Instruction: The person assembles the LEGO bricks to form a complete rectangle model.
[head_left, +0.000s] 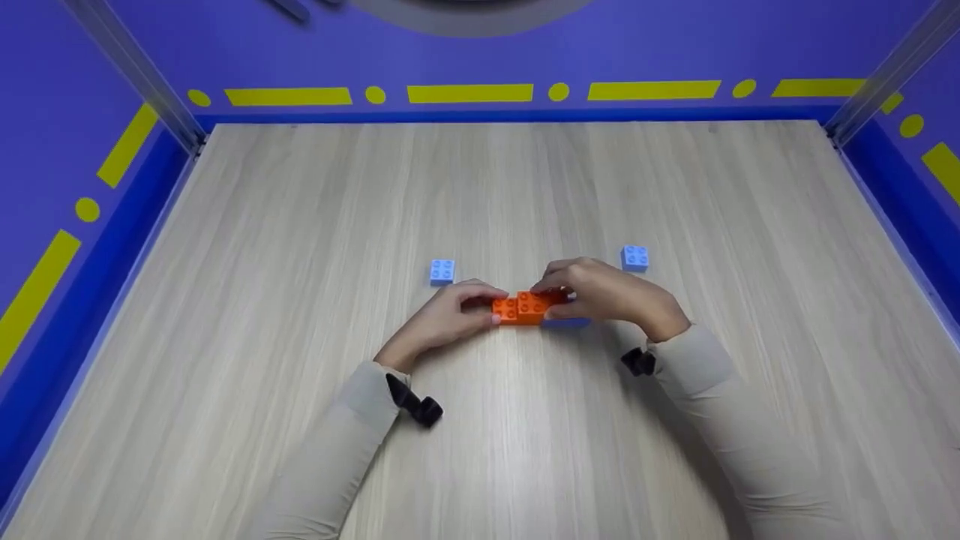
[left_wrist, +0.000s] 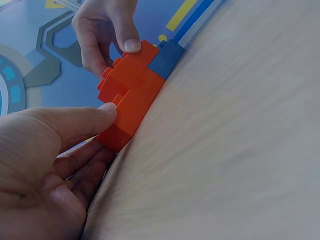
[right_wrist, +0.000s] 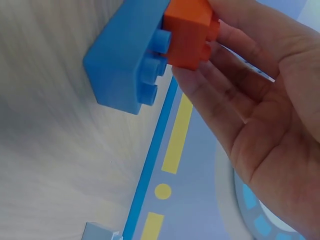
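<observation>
In the head view, an orange toy building brick [head_left: 505, 310] lies on the table end to end with a blue brick [head_left: 568, 323]. A second orange brick [head_left: 530, 301] sits on top, across the join; whether it is fully seated I cannot tell. My left hand [head_left: 452, 312] pinches the lower orange brick's left end, thumb on the near side in the left wrist view. My right hand [head_left: 609, 291] pinches the upper orange brick [right_wrist: 186, 35] between thumb and fingers. Studs of the blue brick [right_wrist: 117, 65] stay uncovered at its right end.
Two small light-blue bricks stand on the wooden table [head_left: 480, 427]: one brick [head_left: 442, 272] beyond my left hand, the other brick [head_left: 634, 258] beyond my right wrist. Blue-purple walls with yellow markings [head_left: 470, 94] enclose the table's back and sides.
</observation>
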